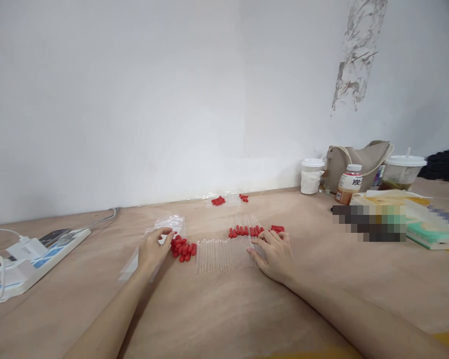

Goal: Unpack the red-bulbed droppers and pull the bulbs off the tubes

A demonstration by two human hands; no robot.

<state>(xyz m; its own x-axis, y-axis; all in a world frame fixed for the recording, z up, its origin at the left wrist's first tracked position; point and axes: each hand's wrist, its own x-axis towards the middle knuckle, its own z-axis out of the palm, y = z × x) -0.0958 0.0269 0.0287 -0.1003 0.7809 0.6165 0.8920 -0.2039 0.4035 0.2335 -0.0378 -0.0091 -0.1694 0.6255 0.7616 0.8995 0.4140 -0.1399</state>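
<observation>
Thin clear glass tubes point(224, 254) lie side by side in a row on the brown-covered table. At the row's left end is a pile of red rubber bulbs point(183, 249). My left hand point(156, 245) is at this pile, thumb and forefinger pinched together, a bit of red at their tips. My right hand point(272, 252) rests over the row's right end, fingers apart and touching the tubes. Just beyond the row are several tubes capped with red bulbs point(243, 231), bulb ends toward me. More red bulbs point(277, 228) show past my right fingers.
Clear plastic bags point(134, 262) lie under and beside my left hand. Farther back is another bag point(232, 200) with red bulbs and tubes. A power strip point(41, 264) sits left; a cup point(312, 177), bottle point(349, 184), handbag point(366, 154) and boxes point(434, 227) stand right.
</observation>
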